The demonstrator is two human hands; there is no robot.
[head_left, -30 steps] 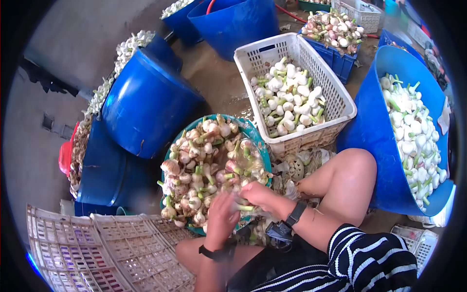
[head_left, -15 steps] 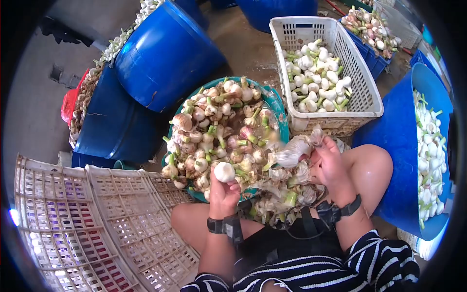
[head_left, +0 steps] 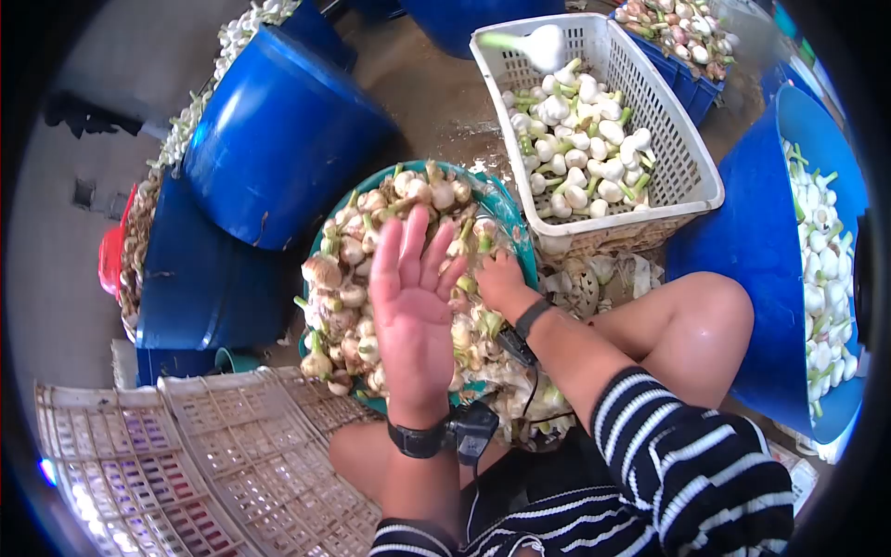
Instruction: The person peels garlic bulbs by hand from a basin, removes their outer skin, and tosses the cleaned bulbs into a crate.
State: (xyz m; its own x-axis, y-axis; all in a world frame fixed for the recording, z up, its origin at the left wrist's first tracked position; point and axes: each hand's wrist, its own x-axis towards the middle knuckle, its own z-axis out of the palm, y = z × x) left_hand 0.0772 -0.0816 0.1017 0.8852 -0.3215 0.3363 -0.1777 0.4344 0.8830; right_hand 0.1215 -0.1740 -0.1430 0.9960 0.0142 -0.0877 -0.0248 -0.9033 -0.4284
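My left hand is raised over the basin, palm up and fingers spread, with nothing in it. A peeled white garlic bulb with a green stem is in the air above the far left part of the white crate, blurred by motion. Inside the green basin, unpeeled garlic bulbs are heaped. My right hand reaches to the basin's right side, its fingers curled on a garlic bulb there; the fingertips are partly hidden. Peeled garlic bulbs lie in the crate.
Blue barrels stand at the left, and a blue tub with white garlic is at the right. A slatted plastic crate leans at lower left. Loose skins lie between basin and crate. Behind is a blue crate with garlic.
The peeled bulb has left my left hand and flown toward the white crate; that hand has opened. My right hand has let go of the garlic skins and moved left into the basin.
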